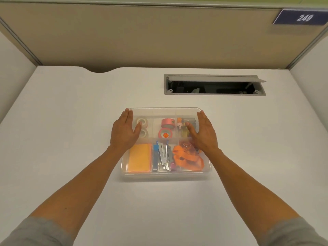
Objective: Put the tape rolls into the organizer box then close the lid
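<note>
left hand (124,133) flat, fingers spread, holding nothing | right hand (204,134) flat too | both press the clear lid (165,110) | tape rolls (166,128) inside organizer box (166,175) on desk (71,112)

one head-worn view — looking forward and down across the desk (71,121), close over both forearms.

Both forearms extend forward from grey sleeves, bare from elbow to wrist, converging slightly toward the centre. Left hand (124,133): palm down, flat, fingers together and extended forward, thumb splayed inward to the right. Right hand (204,134): palm down, flat, fingers together and extended, thumb splayed inward to the left. Neither hand grips anything; the hands are well apart.
</note>
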{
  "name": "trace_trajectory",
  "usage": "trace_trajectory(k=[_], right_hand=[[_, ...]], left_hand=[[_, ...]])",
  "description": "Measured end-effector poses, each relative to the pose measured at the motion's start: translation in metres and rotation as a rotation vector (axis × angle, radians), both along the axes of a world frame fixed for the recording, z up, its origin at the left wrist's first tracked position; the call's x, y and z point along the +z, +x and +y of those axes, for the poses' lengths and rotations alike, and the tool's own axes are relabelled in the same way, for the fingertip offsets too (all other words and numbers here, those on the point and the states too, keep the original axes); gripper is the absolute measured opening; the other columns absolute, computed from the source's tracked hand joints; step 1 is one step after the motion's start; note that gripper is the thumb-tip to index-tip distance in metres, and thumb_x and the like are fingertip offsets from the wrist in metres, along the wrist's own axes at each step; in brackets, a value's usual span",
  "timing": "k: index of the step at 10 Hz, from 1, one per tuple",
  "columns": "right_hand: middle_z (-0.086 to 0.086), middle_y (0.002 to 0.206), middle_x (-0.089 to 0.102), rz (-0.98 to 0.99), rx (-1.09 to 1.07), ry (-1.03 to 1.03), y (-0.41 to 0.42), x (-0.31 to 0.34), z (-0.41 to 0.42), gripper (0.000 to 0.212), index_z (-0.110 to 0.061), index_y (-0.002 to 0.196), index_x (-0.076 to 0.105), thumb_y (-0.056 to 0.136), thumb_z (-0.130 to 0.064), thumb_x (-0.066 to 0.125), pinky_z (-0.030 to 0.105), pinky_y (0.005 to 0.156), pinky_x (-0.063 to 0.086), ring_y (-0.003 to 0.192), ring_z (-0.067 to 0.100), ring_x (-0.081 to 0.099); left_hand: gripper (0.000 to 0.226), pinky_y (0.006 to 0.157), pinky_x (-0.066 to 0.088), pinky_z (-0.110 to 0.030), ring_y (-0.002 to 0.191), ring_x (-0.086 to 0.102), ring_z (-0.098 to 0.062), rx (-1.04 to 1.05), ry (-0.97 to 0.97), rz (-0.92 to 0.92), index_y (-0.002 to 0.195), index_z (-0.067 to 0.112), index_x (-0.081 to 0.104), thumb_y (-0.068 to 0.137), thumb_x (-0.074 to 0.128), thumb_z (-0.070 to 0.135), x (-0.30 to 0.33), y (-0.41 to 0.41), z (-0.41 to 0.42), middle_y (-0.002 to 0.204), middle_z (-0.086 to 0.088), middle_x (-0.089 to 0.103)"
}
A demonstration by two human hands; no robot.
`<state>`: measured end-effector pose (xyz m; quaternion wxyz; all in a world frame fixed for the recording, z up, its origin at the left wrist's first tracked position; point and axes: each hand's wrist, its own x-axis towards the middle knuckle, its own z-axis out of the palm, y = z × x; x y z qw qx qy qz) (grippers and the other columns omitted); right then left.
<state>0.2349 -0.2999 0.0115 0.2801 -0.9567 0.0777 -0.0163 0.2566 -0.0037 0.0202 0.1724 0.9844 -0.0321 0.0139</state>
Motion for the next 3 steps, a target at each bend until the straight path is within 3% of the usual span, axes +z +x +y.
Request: trace_trajectory(k=[2,3], right_hand=[[0.008,0.153,0.035,-0.095,0.039,-0.22,-0.006,0.012,0.003,0.078,-0.017,0.144,0.032,0.089,-0.07,0.014,0.045,0.117,0.01,0.142,0.027,0.028],[0.011,0.153,0.034,-0.173,0.012,-0.218,-0.01,0.019,0.004,0.071,-0.013,0.145,0.032,0.095,-0.062,0.023,0.041,0.117,0.005,0.143,0.027,0.025]], left_hand=[[0.064,0.119,0.007,-0.05,0.148,0.011,-0.025,-0.05,0.057,0.012,0.149,0.011,0.019,0.097,0.03,0.048,0.011,-0.003,0.0,0.16,-0.011,0.015],[0.063,0.119,0.005,-0.049,0.149,0.008,-0.025,-0.027,0.043,-0.034,0.149,0.012,0.02,0.097,0.028,0.048,0.018,-0.009,0.003,0.161,-0.011,0.013]])
